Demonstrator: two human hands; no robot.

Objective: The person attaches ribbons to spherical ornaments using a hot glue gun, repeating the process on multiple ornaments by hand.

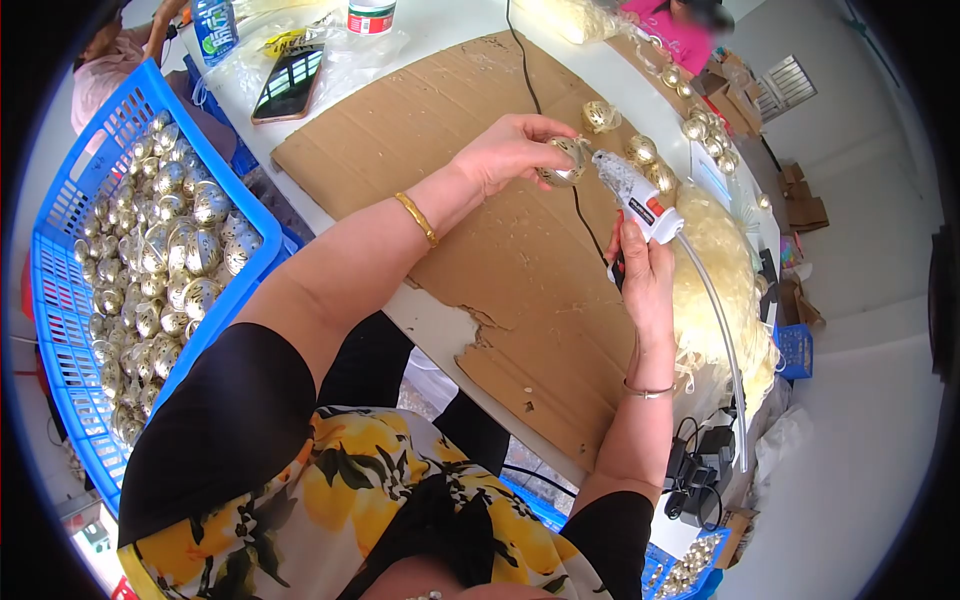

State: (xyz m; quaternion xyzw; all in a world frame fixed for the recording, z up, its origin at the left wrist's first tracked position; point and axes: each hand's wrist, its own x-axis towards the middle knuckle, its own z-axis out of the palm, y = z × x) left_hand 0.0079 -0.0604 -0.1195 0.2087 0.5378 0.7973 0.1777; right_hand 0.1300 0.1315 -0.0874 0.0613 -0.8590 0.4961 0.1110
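Note:
Between the fingers of my left hand is a gold patterned ball, held above the cardboard sheet. My right hand is wrapped round the handle of a white glue gun, with its nozzle close to the ball's right side. A clear glue stick sticks out of the gun's back end. Beyond the ball lie more gold balls. Pale yellow ribbon strands are heaped to the right of the gun.
A blue basket full of gold balls stands at the left. A phone, a can and a tub are at the back. Black adapters lie at right. Two people sit across and at left.

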